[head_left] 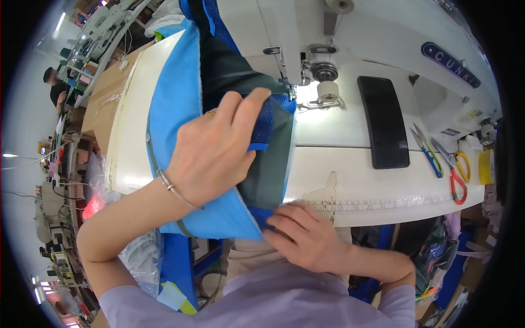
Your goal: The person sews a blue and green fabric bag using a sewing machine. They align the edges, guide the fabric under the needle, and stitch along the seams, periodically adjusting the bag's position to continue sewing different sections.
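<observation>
My left hand (213, 145) is closed over a dark blue mesh piece (263, 127) on a sewn item of light blue fabric (172, 109) with dark grey-green lining (273, 172), its fingertips close to the presser foot (291, 94) of a white sewing machine (246, 24). My right hand (298, 238) has its fingers curled on the lower corner of the same fabric, at the front edge of the white worktable (377, 205). The fingertips of both hands are partly hidden in the fabric.
A black phone (383, 121), green-handled snips (433, 158) and red-handled scissors (456, 186) lie at right, beside a yellow object (485, 167). A cardboard panel (101, 109) and plastic bags (139, 257) are at left. A person (56, 90) is by machines in the far left background.
</observation>
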A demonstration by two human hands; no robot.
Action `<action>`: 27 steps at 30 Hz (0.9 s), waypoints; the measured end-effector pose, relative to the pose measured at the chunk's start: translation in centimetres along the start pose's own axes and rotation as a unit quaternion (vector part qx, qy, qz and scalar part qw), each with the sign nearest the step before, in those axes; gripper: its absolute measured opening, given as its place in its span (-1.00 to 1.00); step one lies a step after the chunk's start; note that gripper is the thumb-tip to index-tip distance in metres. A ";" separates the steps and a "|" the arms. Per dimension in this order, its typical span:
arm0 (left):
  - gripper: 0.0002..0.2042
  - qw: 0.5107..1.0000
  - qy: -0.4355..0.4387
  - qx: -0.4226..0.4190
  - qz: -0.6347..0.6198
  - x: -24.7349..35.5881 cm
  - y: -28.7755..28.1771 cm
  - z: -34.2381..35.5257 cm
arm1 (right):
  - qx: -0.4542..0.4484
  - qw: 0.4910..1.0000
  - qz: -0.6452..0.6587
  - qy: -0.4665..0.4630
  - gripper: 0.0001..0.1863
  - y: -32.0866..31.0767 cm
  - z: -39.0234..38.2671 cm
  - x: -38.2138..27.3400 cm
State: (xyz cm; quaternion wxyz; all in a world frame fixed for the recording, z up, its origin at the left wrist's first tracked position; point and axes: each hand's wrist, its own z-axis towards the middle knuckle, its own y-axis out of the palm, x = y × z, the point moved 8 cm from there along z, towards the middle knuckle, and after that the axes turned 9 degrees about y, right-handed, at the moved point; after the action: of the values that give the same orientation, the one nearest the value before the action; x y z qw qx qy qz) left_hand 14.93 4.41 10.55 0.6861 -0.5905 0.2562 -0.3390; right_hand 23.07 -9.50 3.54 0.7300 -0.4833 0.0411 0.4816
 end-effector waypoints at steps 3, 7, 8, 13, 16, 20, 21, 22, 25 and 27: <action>-0.28 0.993 0.038 0.109 -0.006 1.0 -2.7 -1.3 | 0.015 0.994 -0.103 -0.029 -0.64 -0.6 1.9 0.5; -0.56 0.971 0.166 0.170 -0.032 3.0 -3.3 -2.4 | -0.025 0.962 -0.249 -0.108 -0.64 0.2 2.8 1.3; -0.65 0.975 0.141 0.161 -0.069 2.9 -2.8 -3.2 | -0.050 0.956 -0.256 -0.131 -0.62 0.7 2.9 1.0; -0.65 0.978 0.129 0.114 -0.116 2.5 -0.1 -4.2 | -0.076 0.944 -0.277 -0.163 -0.60 0.4 2.7 0.6; -0.62 0.980 0.122 0.092 -0.124 2.0 1.0 -4.3 | -0.070 0.946 -0.267 -0.172 -0.62 0.4 2.1 0.8; -0.58 0.982 0.131 0.053 -0.128 2.6 3.0 -4.2 | -0.051 0.946 -0.263 -0.183 -0.66 0.3 2.1 1.0; -0.57 0.982 0.133 0.040 -0.128 2.8 3.4 -4.2 | -0.051 0.945 -0.265 -0.186 -0.67 0.3 2.1 1.0; -0.52 0.983 0.140 0.025 -0.115 2.6 4.0 -4.2 | -0.054 0.942 -0.270 -0.192 -0.68 0.4 2.1 0.9; -0.46 0.981 0.163 -0.001 -0.103 2.9 4.1 -4.1 | -0.056 0.935 -0.283 -0.204 -0.71 0.5 2.1 0.8; -0.48 0.979 0.172 0.009 -0.107 2.9 4.4 -4.3 | -0.055 0.934 -0.286 -0.205 -0.72 0.5 2.0 0.8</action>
State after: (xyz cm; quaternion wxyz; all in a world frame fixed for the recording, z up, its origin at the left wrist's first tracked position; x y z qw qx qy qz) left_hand 14.27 -0.21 5.67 0.5970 -0.5413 0.3028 -0.5088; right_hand 22.30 -7.41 3.84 0.8018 -0.4048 -0.2759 0.3422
